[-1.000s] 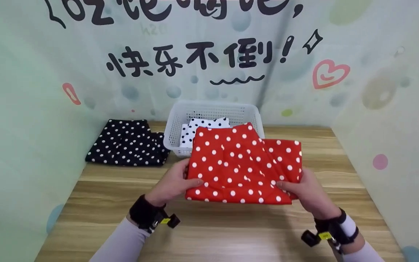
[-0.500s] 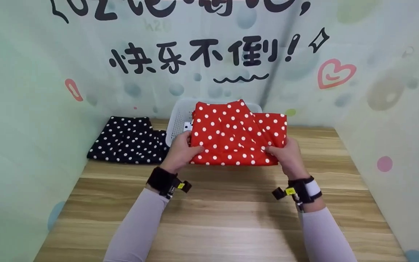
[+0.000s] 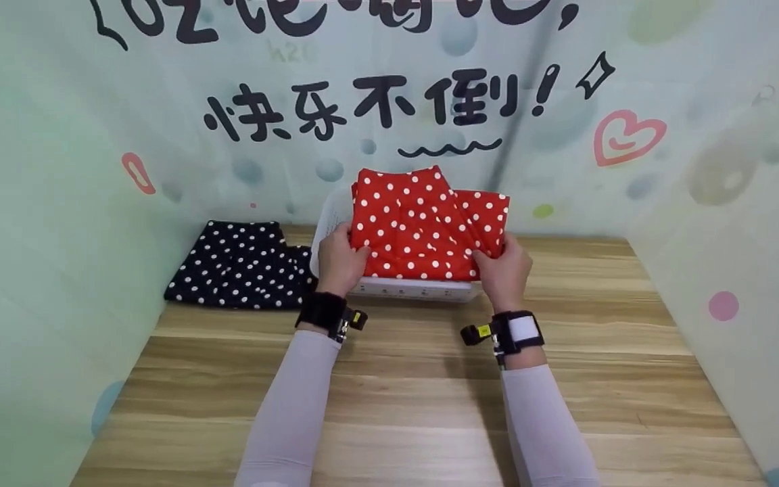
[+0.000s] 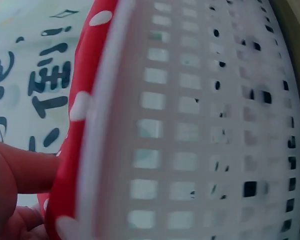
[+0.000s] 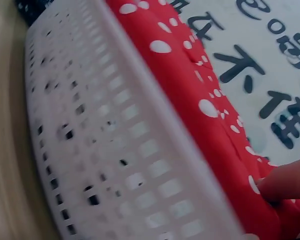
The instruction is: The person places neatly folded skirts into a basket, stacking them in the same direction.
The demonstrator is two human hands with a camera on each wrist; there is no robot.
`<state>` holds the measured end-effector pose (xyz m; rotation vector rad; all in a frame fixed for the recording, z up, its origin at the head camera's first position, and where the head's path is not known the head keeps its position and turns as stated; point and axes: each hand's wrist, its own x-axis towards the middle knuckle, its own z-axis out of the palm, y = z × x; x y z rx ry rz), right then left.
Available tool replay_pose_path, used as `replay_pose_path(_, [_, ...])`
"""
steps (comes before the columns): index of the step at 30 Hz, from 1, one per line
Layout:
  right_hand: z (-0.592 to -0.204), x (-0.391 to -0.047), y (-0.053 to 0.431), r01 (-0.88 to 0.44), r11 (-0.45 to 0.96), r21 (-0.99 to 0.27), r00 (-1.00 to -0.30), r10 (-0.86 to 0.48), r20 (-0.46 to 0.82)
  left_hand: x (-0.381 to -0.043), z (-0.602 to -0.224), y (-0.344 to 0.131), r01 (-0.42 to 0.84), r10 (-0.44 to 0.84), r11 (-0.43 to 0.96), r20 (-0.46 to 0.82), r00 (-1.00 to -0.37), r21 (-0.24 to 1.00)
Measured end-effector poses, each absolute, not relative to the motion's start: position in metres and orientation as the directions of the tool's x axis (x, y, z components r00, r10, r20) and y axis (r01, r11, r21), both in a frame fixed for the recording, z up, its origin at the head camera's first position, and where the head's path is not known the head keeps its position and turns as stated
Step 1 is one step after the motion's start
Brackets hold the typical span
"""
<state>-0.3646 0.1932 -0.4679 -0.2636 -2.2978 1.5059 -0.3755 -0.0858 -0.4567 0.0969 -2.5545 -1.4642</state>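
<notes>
A folded red garment with white polka dots (image 3: 423, 226) is held flat over the white plastic basket (image 3: 406, 289). My left hand (image 3: 342, 262) grips its near left corner, thumb on top and fingers underneath. At the near right corner my right hand (image 3: 508, 270) pinches it the same way. In the left wrist view the garment's edge (image 4: 85, 75) lies right along the rim of the basket (image 4: 115, 100). From the right wrist, the red cloth (image 5: 190, 100) also shows close above the rim. Dark spots of the white cloth inside show through the basket's holes; the head view hides that cloth.
A folded black garment with white dots (image 3: 241, 267) lies on the wooden table (image 3: 403, 406), just left of the basket. Behind the basket hangs a printed backdrop (image 3: 335, 61), and similar panels stand at both sides.
Both hands have carried the red garment away from me and slightly left, from in front of the basket to over it. The white spotted cloth in the basket has become covered.
</notes>
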Motion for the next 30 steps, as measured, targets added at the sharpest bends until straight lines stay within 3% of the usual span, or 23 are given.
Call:
replay_pose_path(11, [-0.479, -0.365, 0.182, -0.12, 0.569, -0.813, -0.886, 0.308, 0.347, -0.379, -0.466, -0.088, 0.038, -0.211, 0.567, 0.19, -0.959, 0.823])
replay_pose_path(23, [-0.477, -0.369, 0.179, -0.104, 0.593, -0.798, -0.889, 0.305, 0.343, -0.382, -0.464, -0.088, 0.01, -0.209, 0.59, 0.165, -0.964, 0.807])
replay_pose_path(30, [-0.476, -0.369, 0.182, -0.148, 0.615, -0.774, -0.856, 0.313, 0.412, -0.379, -0.46, -0.093, 0.05, -0.221, 0.569, 0.211, -0.952, 0.821])
